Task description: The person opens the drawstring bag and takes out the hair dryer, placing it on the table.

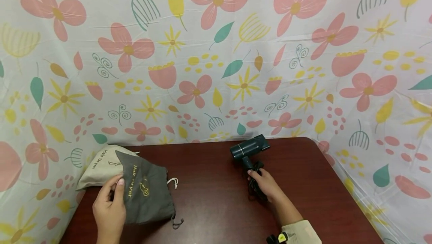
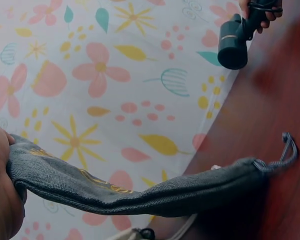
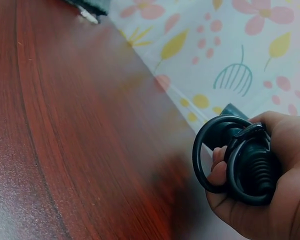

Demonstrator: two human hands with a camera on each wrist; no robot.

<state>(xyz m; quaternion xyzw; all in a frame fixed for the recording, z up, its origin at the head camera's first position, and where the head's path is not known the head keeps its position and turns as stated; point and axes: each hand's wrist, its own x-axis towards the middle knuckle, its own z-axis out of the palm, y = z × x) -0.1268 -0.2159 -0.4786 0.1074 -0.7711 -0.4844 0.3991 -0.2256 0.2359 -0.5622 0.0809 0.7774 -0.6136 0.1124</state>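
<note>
A dark grey drawstring pouch (image 1: 148, 191) with gold "Hair dryer" lettering is pinched at its closed end by my left hand (image 1: 109, 208), between thumb and fingers. In the left wrist view the grey pouch (image 2: 115, 192) stretches sideways, its drawstring end pointing right. My right hand (image 1: 266, 184) grips the handle of a dark hair dryer (image 1: 248, 148), held over the right part of the table, nozzle pointing right. The black cord (image 3: 202, 155) is looped in a bundle against the handle, within the right hand's fingers.
A cream drawstring pouch (image 1: 104, 165) printed "Hair Dryer" lies at the table's left back corner, partly covered by the grey one. The dark red-brown table (image 1: 209, 184) meets a flower-patterned cloth (image 1: 216, 67) hanging behind and along both sides.
</note>
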